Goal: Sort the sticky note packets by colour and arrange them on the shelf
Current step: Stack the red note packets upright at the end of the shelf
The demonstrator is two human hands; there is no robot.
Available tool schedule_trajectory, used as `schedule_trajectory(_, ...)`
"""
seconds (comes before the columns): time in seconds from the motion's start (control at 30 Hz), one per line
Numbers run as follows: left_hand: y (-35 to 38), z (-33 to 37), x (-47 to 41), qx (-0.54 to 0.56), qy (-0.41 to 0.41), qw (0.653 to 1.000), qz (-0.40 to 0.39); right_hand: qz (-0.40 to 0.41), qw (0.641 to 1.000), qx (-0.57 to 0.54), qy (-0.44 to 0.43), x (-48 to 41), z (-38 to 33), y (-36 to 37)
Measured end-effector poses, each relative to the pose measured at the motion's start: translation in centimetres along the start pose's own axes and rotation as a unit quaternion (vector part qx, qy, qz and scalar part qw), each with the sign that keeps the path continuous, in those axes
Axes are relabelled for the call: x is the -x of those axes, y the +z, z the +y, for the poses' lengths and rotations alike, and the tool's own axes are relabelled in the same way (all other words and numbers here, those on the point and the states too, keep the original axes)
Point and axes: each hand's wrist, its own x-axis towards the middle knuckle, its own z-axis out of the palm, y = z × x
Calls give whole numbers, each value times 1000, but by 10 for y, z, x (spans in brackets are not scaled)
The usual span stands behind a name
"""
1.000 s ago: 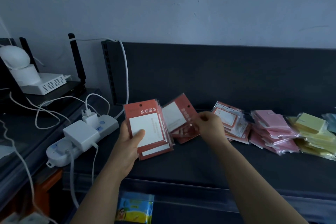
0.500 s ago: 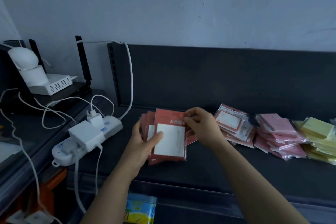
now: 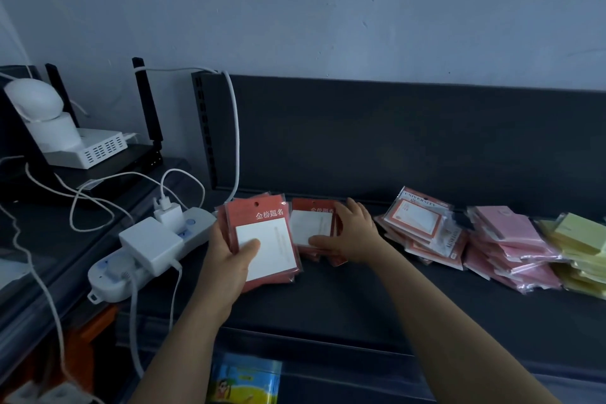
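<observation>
Left hand (image 3: pixel 226 259) grips a stack of red card-backed sticky note packets with white pads (image 3: pixel 272 249), thumb across the front. The stack is held just right of the white plastic power strip (image 3: pixel 144 256), with its hang-hole end pointing away toward the back panel. A second red stack (image 3: pixel 311 223) sits one step further right of the strip, apparently resting on the dark grey shelf (image 3: pixel 360 298), long axis likewise near-to-far. Right hand (image 3: pixel 351 236) clasps its right side, thumb on the white pad, so it is the nearer hand. Merging them looks like a short sideways closing; whether the stacks already touch, cannot tell.
</observation>
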Motion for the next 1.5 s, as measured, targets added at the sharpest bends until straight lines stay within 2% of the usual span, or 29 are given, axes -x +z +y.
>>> schedule_trajectory(0.13, -1, 1, 0, -10, -2, 1000, -7, -18, 999, -33, 15, -2, -6, -9)
schedule_trajectory(0.27, -2, 1, -1, -16, -7, 1000, -11, 40, 989, -140, 1, -5, -7, -6)
schedule_trajectory(0.43, -4, 0, -6, -9, -21, 1000, 3, 133, 947, -293, -4, 17, 8, -36)
schedule_trajectory(0.53, 0, 1, -10, -4, -25, 1000, 4, 84, 919, -386, -17, 35, 13, -48)
schedule_trajectory(0.63, 11, 4, -9, 8, -21, 1000, -19, 5, 929, -369, -24, 41, 6, -32)
schedule_trajectory(0.73, 21, 4, -4, -3, -14, 999, -49, -18, 952, -303, -29, 43, -8, -12)
schedule_trajectory(0.8, 23, 5, -1, -15, -4, 999, -38, 4, 974, -223, -44, 43, -9, -8)
schedule_trajectory(0.9, 19, 6, 0, -16, 5, 1000, -8, 136, 986, -88, -35, 34, 4, -13)
schedule_trajectory(0.93, 17, 6, -1, -15, 9, 1000, -2, 149, 987, -44, -28, 29, 9, -14)
schedule_trajectory(1.03, 12, 7, -1, -3, 7, 1000, 0, 89, 995, 51, 15, 18, 10, -10)
schedule_trajectory(1.3, 10, 10, 3, -18, 5, 1000, -7, 36, 994, -28, 100, 4, 3, -3)
schedule_trajectory(1.43, 8, 9, 3, -20, -4, 1000, -12, 94, 991, -77, 54, 11, 1, -5)
schedule_trajectory(1.5, 8, 8, 2, -17, -6, 1000, -14, 142, 977, -156, 31, 17, 2, -11)
